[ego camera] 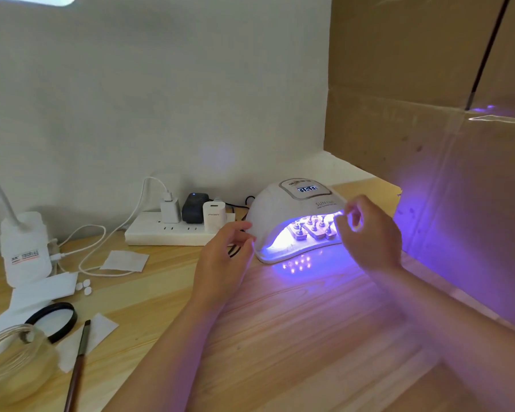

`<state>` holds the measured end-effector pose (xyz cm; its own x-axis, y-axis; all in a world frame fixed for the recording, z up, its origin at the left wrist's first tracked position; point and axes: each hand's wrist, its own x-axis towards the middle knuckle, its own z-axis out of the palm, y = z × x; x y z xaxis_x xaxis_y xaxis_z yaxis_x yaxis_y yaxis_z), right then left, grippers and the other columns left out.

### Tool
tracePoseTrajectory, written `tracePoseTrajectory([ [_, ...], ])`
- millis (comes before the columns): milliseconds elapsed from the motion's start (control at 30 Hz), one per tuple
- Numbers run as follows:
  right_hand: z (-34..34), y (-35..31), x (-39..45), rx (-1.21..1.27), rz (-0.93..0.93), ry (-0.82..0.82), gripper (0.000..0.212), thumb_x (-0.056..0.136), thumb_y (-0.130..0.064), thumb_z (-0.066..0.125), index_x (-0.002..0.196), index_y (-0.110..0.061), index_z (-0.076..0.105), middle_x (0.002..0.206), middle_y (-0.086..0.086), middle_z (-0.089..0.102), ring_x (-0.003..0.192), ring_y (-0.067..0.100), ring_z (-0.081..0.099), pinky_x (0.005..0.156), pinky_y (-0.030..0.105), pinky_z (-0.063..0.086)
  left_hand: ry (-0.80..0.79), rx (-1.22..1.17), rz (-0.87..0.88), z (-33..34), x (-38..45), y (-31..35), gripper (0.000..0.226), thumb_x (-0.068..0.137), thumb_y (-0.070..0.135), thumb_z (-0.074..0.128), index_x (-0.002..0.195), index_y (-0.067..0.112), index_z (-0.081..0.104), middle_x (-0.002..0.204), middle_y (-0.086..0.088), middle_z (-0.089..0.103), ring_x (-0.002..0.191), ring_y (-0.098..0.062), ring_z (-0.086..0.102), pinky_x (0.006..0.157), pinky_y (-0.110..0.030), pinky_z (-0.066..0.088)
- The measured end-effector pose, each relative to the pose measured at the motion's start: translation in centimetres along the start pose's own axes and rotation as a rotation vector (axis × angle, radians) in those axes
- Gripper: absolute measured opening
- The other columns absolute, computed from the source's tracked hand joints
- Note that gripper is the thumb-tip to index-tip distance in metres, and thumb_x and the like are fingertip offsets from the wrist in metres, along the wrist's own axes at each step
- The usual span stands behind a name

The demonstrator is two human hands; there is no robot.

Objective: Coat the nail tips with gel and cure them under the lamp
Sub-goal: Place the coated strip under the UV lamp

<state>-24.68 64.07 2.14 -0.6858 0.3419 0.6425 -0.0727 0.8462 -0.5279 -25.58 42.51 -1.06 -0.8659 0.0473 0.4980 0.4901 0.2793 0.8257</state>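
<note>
Nail tips (312, 227) stand upright under the lit lamp (292, 209), both hands (223, 251) loosely open, empty.

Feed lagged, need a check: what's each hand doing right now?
Left hand: open, empty, beside the lamp.
Right hand: fingers loosely curled at the lamp's mouth; any grip cannot be told.

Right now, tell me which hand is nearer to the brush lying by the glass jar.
Left. The left hand hovers at the lamp's left edge, up and right of the brush. The right hand is at the lamp's opening, farther right.
</note>
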Motion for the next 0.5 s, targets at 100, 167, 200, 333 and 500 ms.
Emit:
tracePoseTrajectory([
  [100, 0.4, 1.8, -0.5, -0.124, 0.144, -0.223, 0.008, 0.079, -0.029, 0.060, 0.082, -0.023, 0.056, 0.064, -0.009, 0.046, 0.067, 0.013, 0.052, 0.054, 0.024, 0.030, 0.008, 0.002, 0.011, 0.0, -0.1, 0.2, 0.029, 0.084, 0.004, 0.060, 0.095, 0.030, 0.056, 0.082, 0.014, 0.064, 0.076, 0.011, 0.054, 0.068, 0.000, 0.035],
  [167, 0.9, 1.9, -0.1, -0.158, 0.212, -0.353, 0.020, 0.083, -0.030, 0.060, 0.100, -0.020, 0.062, 0.071, -0.009, 0.050, 0.082, 0.021, 0.055, 0.064, 0.027, 0.037, 0.016, 0.001, 0.015, -0.1, -0.1, 0.2, 0.029, 0.083, 0.002, 0.059, 0.094, 0.030, 0.057, 0.081, 0.013, 0.064, 0.076, 0.010, 0.054, 0.069, 0.000, 0.035],
  [200, 1.2, 2.0, 0.1, -0.176, 0.231, -0.390, 0.023, 0.084, -0.030, 0.060, 0.103, -0.017, 0.064, 0.076, -0.005, 0.055, 0.086, 0.024, 0.056, 0.068, 0.029, 0.039, 0.021, 0.001, 0.017, -0.1, -0.1, 0.3, 0.030, 0.083, 0.002, 0.059, 0.094, 0.030, 0.057, 0.081, 0.013, 0.064, 0.076, 0.009, 0.054, 0.069, -0.001, 0.035],
  [333, 2.5, 1.8, 0.7, -0.260, 0.271, -0.424, 0.020, 0.085, -0.028, 0.057, 0.094, -0.012, 0.066, 0.087, 0.008, 0.065, 0.089, 0.031, 0.058, 0.071, 0.030, 0.045, 0.034, -0.006, 0.016, -0.2, 0.0, 0.2, 0.032, 0.083, 0.002, 0.059, 0.093, 0.032, 0.057, 0.081, 0.012, 0.064, 0.076, 0.007, 0.055, 0.070, -0.003, 0.037],
  [500, 3.1, 2.2, 0.6, -0.184, 0.261, -0.322, 0.022, 0.082, -0.025, 0.061, 0.087, -0.004, 0.066, 0.082, 0.011, 0.066, 0.081, 0.031, 0.059, 0.061, 0.028, 0.036, 0.032, -0.002, 0.019, -0.1, -0.1, 0.3, 0.036, 0.083, 0.003, 0.059, 0.089, 0.039, 0.055, 0.078, 0.014, 0.063, 0.076, 0.007, 0.055, 0.069, -0.002, 0.037],
])
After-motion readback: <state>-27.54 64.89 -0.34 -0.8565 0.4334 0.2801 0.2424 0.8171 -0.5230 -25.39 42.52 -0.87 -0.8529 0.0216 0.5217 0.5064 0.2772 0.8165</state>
